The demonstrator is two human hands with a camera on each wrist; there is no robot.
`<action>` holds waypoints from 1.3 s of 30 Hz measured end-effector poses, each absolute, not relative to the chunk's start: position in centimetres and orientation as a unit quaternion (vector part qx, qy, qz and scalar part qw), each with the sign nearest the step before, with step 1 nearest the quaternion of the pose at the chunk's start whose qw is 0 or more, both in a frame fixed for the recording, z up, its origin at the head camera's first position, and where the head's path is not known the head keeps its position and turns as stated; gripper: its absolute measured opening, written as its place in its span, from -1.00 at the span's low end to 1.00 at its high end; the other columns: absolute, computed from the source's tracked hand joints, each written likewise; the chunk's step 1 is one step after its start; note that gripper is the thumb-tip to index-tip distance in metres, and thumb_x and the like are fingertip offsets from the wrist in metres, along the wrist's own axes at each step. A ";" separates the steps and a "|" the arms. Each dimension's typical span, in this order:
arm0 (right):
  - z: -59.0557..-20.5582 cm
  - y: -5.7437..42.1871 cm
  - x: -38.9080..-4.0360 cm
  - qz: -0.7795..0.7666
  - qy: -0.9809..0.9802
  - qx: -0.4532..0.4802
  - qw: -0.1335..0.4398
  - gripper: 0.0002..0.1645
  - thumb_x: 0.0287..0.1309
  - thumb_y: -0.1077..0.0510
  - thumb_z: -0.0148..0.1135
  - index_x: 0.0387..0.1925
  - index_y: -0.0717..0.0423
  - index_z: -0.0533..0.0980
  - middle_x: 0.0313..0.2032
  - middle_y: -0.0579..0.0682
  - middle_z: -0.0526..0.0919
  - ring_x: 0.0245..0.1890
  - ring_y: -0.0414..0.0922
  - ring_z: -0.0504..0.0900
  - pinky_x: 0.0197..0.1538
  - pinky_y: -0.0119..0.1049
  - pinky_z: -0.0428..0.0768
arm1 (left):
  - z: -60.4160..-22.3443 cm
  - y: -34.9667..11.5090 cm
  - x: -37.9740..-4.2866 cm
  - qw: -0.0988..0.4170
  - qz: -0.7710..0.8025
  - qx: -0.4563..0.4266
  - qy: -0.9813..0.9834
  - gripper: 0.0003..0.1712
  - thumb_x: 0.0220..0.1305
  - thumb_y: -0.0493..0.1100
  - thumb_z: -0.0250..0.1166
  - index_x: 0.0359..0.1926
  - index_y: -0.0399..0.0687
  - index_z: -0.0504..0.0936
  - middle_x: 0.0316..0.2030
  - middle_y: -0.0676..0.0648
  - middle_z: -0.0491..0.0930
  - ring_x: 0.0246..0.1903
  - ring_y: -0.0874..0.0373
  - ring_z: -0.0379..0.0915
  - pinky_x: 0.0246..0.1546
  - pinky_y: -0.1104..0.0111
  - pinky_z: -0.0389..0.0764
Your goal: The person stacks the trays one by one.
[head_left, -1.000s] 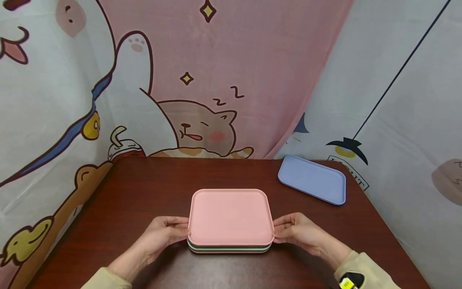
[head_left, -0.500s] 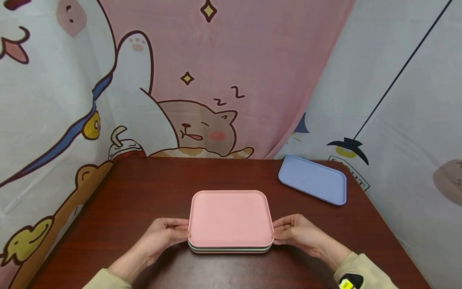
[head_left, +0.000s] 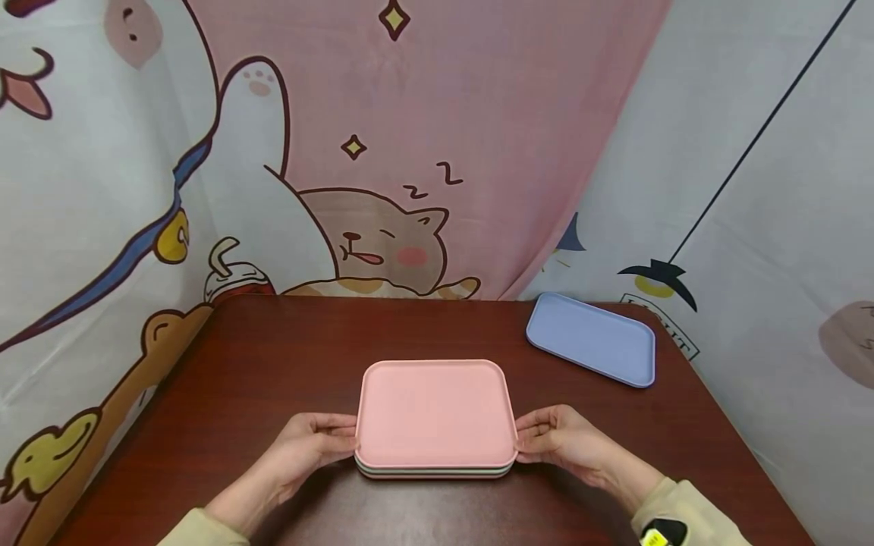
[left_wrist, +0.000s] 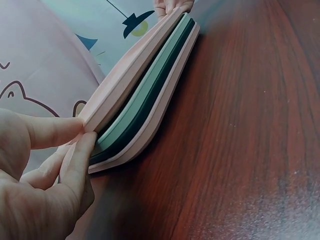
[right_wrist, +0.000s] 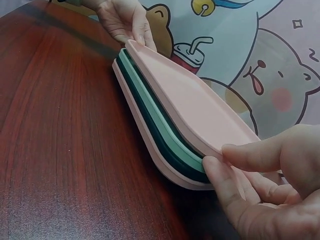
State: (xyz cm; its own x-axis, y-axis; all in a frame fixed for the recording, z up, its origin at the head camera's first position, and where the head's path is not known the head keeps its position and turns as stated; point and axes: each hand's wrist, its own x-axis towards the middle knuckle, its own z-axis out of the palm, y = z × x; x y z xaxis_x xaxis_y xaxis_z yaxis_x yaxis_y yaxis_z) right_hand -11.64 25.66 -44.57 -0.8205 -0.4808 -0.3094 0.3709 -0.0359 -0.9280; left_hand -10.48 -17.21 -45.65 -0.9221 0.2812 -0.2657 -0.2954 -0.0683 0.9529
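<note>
A pink rectangular tray (head_left: 437, 413) tops a stack of trays at the middle of the table. Its left short side is pinched by my left hand (head_left: 307, 447), thumb at the rim and fingers beneath it. On the opposite side my right hand (head_left: 567, 444) pinches the rim the same way. Both wrist views show a light green tray (left_wrist: 135, 115) and a dark green layer (right_wrist: 150, 112) below, then another pink tray (right_wrist: 142, 127) at the bottom. A narrow dark gap shows between the top tray and the light green one.
A blue rectangular tray (head_left: 590, 341) lies at an angle near the back right corner of the dark reddish-brown wooden table (head_left: 287, 341). A cloth with cartoon animals (head_left: 389, 243) hangs behind the table and along its sides.
Over the last second the top pink tray has come down slightly toward the trays beneath, both hands moving with it. The last half second shows almost no movement.
</note>
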 end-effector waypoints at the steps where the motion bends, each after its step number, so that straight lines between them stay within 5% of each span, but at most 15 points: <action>1: -44.6 25.6 -11.6 -0.718 0.629 -0.045 0.295 -0.56 0.28 0.49 0.29 0.13 0.65 0.42 -0.21 0.16 0.72 -0.16 -0.06 0.75 0.01 -0.16 0.78 | -45.7 -17.2 -10.5 0.197 0.731 -0.004 0.654 -0.40 0.30 -0.48 0.38 0.28 -0.74 0.41 -0.08 -0.25 0.72 -0.08 0.07 0.69 0.01 0.28 0.75; 39: -44.5 24.8 -10.6 -0.682 0.689 -0.038 0.244 -0.56 0.24 0.51 0.31 0.10 0.66 0.42 -0.20 0.17 0.66 -0.19 -0.07 0.72 -0.03 -0.20 0.79 | -45.7 -17.4 -10.3 0.181 0.705 0.000 0.686 -0.43 0.26 -0.46 0.44 0.22 -0.69 0.49 -0.10 -0.24 0.69 -0.14 0.07 0.69 -0.05 0.26 0.78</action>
